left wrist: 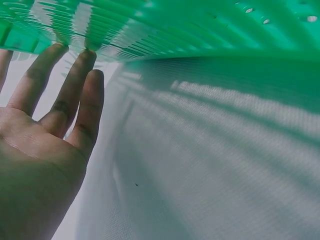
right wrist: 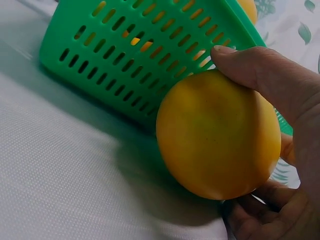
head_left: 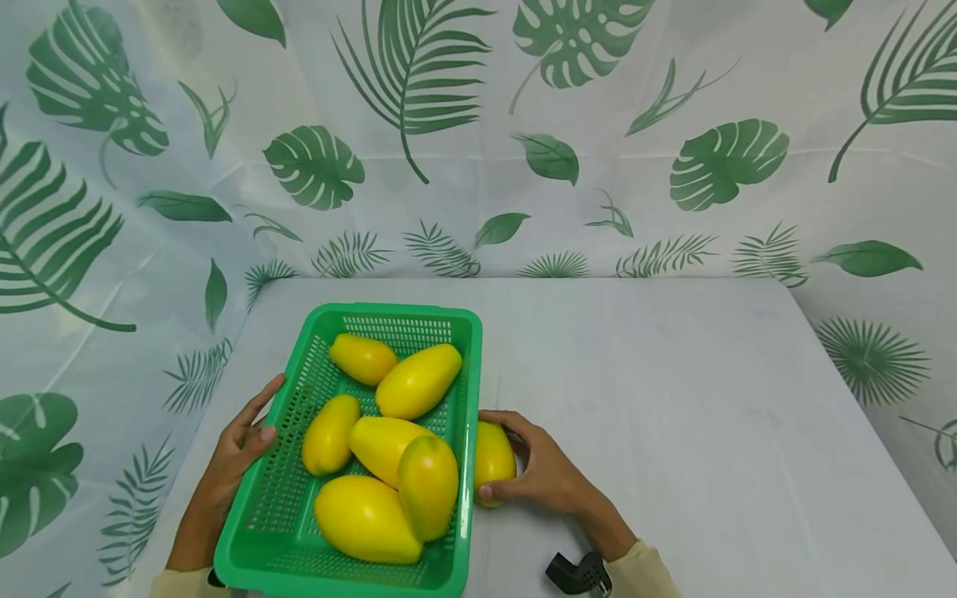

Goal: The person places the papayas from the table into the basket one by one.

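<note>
A green slotted basket holds several smooth yellow mangoes. Against its left side rests my left hand, thumb and finger at the rim in the head view. In the left wrist view, that hand's fingers reach up nearly straight, tips at the basket's slotted wall. On the right, outside the basket, my right hand holds another mango close beside the wall. Seen from the right wrist, the thumb lies over this mango and the other fingers curl behind and below it.
The basket stands on the left part of a white-covered table. A leaf-patterned sheet hangs behind and at the sides. A black device is at the right wrist.
</note>
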Action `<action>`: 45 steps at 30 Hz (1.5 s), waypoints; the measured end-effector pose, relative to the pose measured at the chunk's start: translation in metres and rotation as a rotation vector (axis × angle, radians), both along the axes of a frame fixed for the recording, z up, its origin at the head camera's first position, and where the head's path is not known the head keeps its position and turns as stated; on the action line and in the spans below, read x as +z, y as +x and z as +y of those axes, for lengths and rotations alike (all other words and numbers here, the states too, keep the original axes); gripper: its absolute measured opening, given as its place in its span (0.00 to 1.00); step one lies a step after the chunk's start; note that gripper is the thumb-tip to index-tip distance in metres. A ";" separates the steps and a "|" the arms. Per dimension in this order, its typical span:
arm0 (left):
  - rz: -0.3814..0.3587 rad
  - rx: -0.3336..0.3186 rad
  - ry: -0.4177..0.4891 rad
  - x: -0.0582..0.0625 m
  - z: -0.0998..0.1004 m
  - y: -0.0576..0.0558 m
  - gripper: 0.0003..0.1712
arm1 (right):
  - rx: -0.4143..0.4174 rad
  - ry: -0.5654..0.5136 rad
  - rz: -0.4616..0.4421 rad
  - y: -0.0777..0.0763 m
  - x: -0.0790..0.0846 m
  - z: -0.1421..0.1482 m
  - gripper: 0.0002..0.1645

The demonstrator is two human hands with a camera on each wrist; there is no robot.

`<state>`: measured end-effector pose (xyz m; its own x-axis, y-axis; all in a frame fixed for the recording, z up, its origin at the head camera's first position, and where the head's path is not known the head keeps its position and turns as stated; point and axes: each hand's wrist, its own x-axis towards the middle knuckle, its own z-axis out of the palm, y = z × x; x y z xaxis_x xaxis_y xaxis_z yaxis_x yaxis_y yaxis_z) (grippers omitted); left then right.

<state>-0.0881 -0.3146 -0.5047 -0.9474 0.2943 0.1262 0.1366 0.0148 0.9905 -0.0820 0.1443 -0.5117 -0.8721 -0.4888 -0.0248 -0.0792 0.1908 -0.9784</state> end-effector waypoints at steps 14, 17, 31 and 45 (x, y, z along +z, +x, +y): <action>-0.019 -0.024 0.069 0.003 0.002 0.001 0.36 | -0.015 0.008 0.064 -0.007 0.028 0.006 0.51; -0.003 0.004 0.042 0.003 0.001 0.001 0.36 | -0.022 0.025 0.073 -0.009 0.032 0.007 0.51; 0.027 0.013 -0.001 0.003 0.001 0.001 0.36 | -0.063 0.013 0.139 -0.017 0.069 0.015 0.53; -0.008 0.051 -0.011 0.003 0.001 0.002 0.36 | 0.002 -0.038 0.160 -0.018 0.094 -0.006 0.54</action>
